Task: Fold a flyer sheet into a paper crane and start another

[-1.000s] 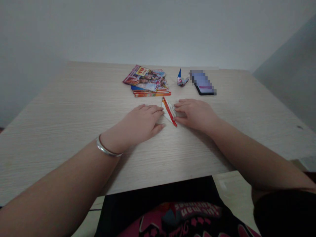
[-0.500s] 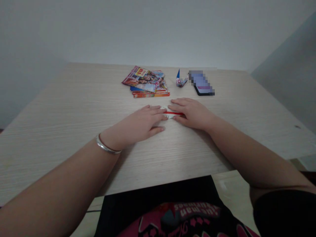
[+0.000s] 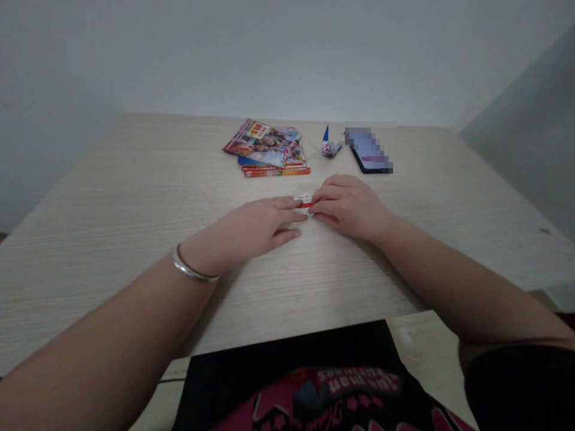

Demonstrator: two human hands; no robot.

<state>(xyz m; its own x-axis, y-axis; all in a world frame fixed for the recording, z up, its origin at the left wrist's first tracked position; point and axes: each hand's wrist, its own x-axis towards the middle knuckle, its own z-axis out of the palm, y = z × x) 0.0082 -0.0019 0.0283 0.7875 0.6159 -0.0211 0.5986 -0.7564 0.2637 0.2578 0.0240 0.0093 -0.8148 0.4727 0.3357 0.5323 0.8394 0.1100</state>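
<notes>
A small piece of folded paper, white with a red strip, lies on the table between my hands and is largely covered by them. My left hand rests flat over its left part, fingers stretched out and spread. From the right, my right hand bends its fingers together at the paper's edge, thumb and fingertips pinching it. The paper's outer ends are hidden under my fingers.
Beyond my hands, a stack of colourful printed leaflets lies on the pale wooden table. To its right stand a folded paper figure with a blue point and a phone, partly pixelated. A wall rises behind.
My right hand's fingers have drawn together and moved slightly left, from lying spread to pinching the paper; less of the red strip shows. My left hand stays nearly in place.
</notes>
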